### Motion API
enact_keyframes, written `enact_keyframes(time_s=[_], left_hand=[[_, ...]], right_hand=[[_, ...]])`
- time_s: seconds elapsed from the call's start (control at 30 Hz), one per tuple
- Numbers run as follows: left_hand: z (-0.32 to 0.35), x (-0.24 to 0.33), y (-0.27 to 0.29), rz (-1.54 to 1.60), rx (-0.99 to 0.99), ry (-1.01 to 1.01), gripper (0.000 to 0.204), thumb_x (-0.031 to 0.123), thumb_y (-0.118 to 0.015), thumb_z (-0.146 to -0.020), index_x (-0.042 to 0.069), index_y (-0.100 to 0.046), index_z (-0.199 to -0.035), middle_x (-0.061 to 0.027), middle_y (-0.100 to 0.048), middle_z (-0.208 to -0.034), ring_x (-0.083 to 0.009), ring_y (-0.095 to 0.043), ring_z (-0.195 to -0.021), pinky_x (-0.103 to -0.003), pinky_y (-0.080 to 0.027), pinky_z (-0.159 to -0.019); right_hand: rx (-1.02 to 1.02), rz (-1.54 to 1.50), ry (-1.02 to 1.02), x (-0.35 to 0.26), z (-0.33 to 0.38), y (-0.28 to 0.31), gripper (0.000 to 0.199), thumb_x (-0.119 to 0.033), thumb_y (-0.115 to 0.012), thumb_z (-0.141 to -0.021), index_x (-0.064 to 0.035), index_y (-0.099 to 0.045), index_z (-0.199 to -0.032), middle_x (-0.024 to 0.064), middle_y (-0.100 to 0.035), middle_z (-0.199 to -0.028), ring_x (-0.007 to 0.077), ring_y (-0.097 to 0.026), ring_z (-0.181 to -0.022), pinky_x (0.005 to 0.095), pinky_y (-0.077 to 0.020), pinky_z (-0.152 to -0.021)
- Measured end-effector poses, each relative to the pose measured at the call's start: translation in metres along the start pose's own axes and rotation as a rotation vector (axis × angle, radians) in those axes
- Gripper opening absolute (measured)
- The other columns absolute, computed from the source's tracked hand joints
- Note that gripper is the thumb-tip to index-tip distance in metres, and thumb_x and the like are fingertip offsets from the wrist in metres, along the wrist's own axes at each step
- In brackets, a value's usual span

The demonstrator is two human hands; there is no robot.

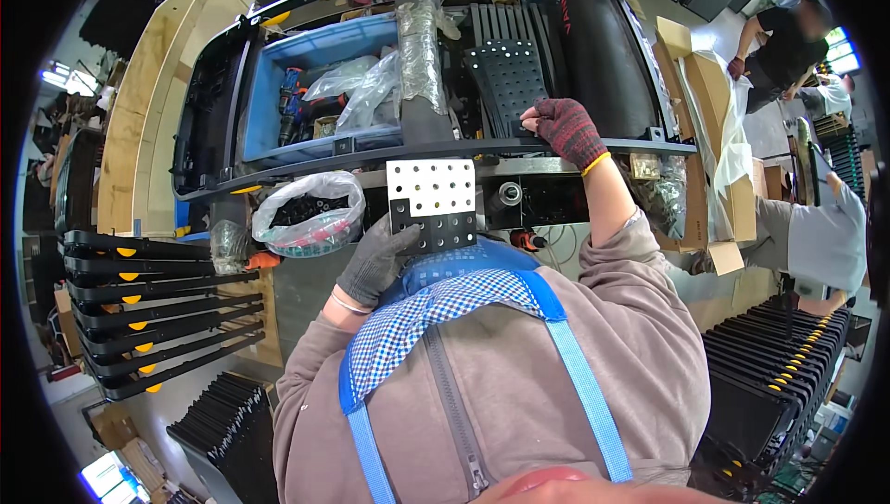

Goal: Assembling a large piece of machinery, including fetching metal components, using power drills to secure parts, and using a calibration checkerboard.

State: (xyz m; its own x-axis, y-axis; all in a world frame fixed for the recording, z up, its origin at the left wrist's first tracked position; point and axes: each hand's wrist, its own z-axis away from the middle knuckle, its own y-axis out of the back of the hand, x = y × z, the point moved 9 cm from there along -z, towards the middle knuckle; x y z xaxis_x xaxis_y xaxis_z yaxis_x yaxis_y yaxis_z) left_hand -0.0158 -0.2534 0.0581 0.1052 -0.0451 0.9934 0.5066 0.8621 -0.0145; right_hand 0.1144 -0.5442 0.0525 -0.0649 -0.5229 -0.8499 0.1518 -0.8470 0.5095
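The flat rectangular perforated plate, white over most of its face and black along its left and lower margin (429, 196), was in front of the person's chest, just above the blue-and-white checked apron (436, 305). The left hand, in a dark grey knit glove (375, 261), was clamped on its lower left part, thumb across the face; the other fingers were hidden. The plate seemed light enough for one hand and stiff, since it showed no sag. Its smooth face might slip a little under knit fabric, and it did not seem fragile. The sides offered the surest hold, thumb in front and fingers behind.

Round holes ran in even rows across both colours, some with yellowish spots inside. Whether it was one two-toned piece or two overlapped could not be told.

The right hand, in a dark red and black knit glove with bare fingertips (567, 133), had thumb and forefinger drawn close, but whether they pinched anything was unclear. They were at the right edge of a long black perforated panel (512, 87); contact could not be confirmed.
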Motion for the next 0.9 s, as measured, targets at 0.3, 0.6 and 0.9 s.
enact_keyframes(time_s=[0.3, 0.6, 0.9], left_hand=[[0.002, 0.031, -0.009, -0.780, 0.000, -0.379, 0.047, 0.003, -0.072, -0.071, 0.006, -0.058, -0.115, -0.0228, -0.054, -0.122, -0.0395, -0.056, -0.111, -0.043, -0.047, -0.092], [-0.003, 0.047, -0.013, -0.941, 0.100, -0.492, 0.035, 0.009, -0.065, -0.082, 0.000, -0.056, -0.114, -0.0235, -0.057, -0.113, -0.0376, -0.059, -0.103, -0.041, -0.050, -0.088], [-0.026, 0.033, -0.021, -0.709, 0.105, -0.259, 0.037, 0.011, -0.064, -0.083, 0.002, -0.053, -0.118, -0.0214, -0.056, -0.115, -0.0369, -0.060, -0.100, -0.042, -0.049, -0.085]], right_hand=[[0.088, 0.272, 0.072, -0.003, -0.002, -0.001, 0.015, -0.017, -0.070, -0.081, -0.0069, -0.071, -0.092, 0.0083, -0.069, -0.076, 0.0161, -0.063, -0.066, 0.0266, -0.0484, -0.064], [0.256, 0.663, 0.057, -0.044, 0.015, 0.006, 0.016, -0.024, -0.070, -0.079, -0.0137, -0.070, -0.090, 0.0086, -0.068, -0.081, 0.0276, -0.065, -0.079, 0.0358, -0.0512, -0.076], [0.264, 0.435, 0.861, -0.143, 0.089, -0.087, 0.015, -0.023, -0.072, -0.072, -0.0169, -0.067, -0.085, 0.0024, -0.064, -0.083, 0.0246, -0.061, -0.085, 0.0473, -0.0428, -0.096]])
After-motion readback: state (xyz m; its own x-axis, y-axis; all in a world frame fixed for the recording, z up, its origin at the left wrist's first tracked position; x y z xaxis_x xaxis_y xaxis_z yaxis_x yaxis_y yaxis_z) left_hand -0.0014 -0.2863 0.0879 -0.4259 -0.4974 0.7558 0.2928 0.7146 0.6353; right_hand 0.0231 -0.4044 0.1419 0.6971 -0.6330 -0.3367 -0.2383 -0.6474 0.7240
